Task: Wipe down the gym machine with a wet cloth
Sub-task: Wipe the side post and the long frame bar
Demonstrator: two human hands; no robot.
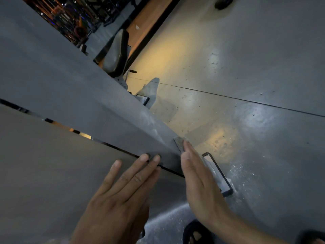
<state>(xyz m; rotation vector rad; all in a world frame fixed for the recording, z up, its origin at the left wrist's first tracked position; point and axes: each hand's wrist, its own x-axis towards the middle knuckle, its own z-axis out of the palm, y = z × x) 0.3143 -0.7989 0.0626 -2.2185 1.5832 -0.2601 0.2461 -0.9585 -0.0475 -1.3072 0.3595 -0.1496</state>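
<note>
We are looking down along a broad grey panel of the gym machine (73, 88), whose long axis is running from the far left toward the near right, ending just beyond our fingertips. A second grey panel (44, 164) is lying nearer us, parted from the first by a thin dark gap. Our left hand (119, 194) is resting flat on this near panel, fingers straight and slightly spread, the longest tips reaching across the gap onto the far panel. Our right hand (202, 184) is lying edge-on just to the right, fingers straight and together, tips touching what seems to be a small grey scrap (179, 143) at the panel's end. We cannot tell whether that scrap is the wet cloth; no cloth is plainly showing in either hand.

We are judging that the machine's unwiped length lies away to the far left of both hands, so any stroke will be running along that axis, with the left hand nearer to it.

Below us the polished concrete floor (246, 67) is reflecting warm and cool lights. A padded bench (116, 53) is standing farther off, and a dark-framed metal foot (218, 175) is sitting just right of our right hand.
</note>
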